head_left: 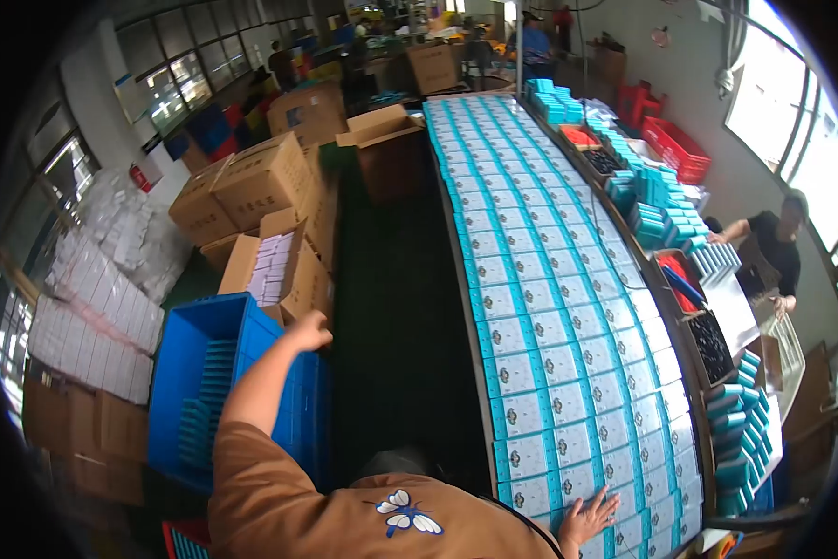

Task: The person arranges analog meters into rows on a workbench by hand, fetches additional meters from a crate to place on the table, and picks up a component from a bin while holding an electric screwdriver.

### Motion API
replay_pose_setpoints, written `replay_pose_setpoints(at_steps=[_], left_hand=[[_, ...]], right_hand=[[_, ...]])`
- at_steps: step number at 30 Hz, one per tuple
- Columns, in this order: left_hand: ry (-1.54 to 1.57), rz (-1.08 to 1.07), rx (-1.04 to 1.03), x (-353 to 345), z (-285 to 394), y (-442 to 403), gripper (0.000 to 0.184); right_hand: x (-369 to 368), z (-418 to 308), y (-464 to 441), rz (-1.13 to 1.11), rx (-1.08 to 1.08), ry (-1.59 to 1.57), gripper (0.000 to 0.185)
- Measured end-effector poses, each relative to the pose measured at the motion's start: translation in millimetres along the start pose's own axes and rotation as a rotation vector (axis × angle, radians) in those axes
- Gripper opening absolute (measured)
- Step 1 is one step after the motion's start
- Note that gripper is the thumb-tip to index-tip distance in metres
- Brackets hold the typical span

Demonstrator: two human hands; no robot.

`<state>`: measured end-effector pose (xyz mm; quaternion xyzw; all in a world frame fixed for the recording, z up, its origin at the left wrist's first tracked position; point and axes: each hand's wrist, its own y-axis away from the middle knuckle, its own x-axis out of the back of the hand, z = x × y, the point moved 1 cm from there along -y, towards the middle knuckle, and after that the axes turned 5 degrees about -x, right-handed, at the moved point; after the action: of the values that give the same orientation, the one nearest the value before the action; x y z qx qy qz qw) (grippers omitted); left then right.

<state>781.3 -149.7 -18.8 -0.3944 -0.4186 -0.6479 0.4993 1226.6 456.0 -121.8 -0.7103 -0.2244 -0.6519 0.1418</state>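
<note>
My right hand (589, 522) lies with its fingers spread on the near end of a long table, over flat white pieces with teal edges (529, 454) and a small dark print. They are laid side by side in rows along the table. My left hand (309, 331) is raised out to the left with its fingers curled in. Nothing shows in it. Below and beside it are a blue plastic crate (251, 349) holding stacked teal items (198, 429) and an open carton (309, 291) with white-lilac packets (271, 264).
Closed cartons (261, 177) are stacked at the left, near white wrapped bundles (93, 340). Along the table's right side stand teal boxes (657, 186), a tray of black parts (710, 347) and red parts (677, 279). A co-worker (775, 247) handles teal-white pieces there. A red crate (675, 149) stands behind.
</note>
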Motion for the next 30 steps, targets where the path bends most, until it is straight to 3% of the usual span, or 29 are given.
replay_pose_setpoints(at_steps=[2,3,5,6,8,10,14,15,16,18,20,22,28,30], left_hand=[[-0.065,-0.335,-0.177,-53,54,14,0.062],[-0.016,-0.483,-0.150,-73,83,26,0.064],[-0.022,-0.633,-0.234,-121,116,35,0.065],[0.001,-0.608,-0.273,-144,125,36,0.061],[-0.253,-0.382,-0.445,-178,147,32,0.052],[-0.483,-0.473,-0.505,-205,163,15,0.050],[-1.076,-1.120,-0.194,-308,141,0,0.055],[-1.344,-1.280,-0.030,-414,72,-14,0.051],[-1.188,-1.201,0.015,-399,91,5,0.053],[-0.596,-1.192,-0.112,-359,132,26,0.059],[-0.560,-1.418,-0.124,-337,165,25,0.065],[-0.533,-0.925,-0.262,-347,164,35,0.064],[-0.489,-0.972,-0.328,-422,160,35,0.060],[-0.261,-0.864,0.001,-441,153,23,0.056]], right_hand=[[0,0,-1,0.004,0.010,-0.015,0.075],[1,-1,-1,-0.011,-0.001,-0.009,0.076],[2,-3,-3,0.006,-0.004,-0.039,0.079],[3,-2,0,0.006,-0.002,-0.047,0.080],[9,-5,1,-0.026,-0.005,-0.019,0.077],[7,-11,-4,-0.025,-0.013,-0.011,0.074],[14,-12,2,-0.046,0.018,0.014,0.071],[10,-9,3,-0.025,0.043,0.005,0.071],[7,-5,0,-0.004,0.072,0.001,0.071],[-4,1,-1,0.023,0.105,0.023,0.070],[-11,7,-3,0.030,0.144,0.063,0.070],[-11,2,-5,0.031,0.149,0.037,0.067],[-36,26,-12,0.096,0.184,0.067,0.068],[-32,23,-10,0.078,0.180,0.115,0.069]])
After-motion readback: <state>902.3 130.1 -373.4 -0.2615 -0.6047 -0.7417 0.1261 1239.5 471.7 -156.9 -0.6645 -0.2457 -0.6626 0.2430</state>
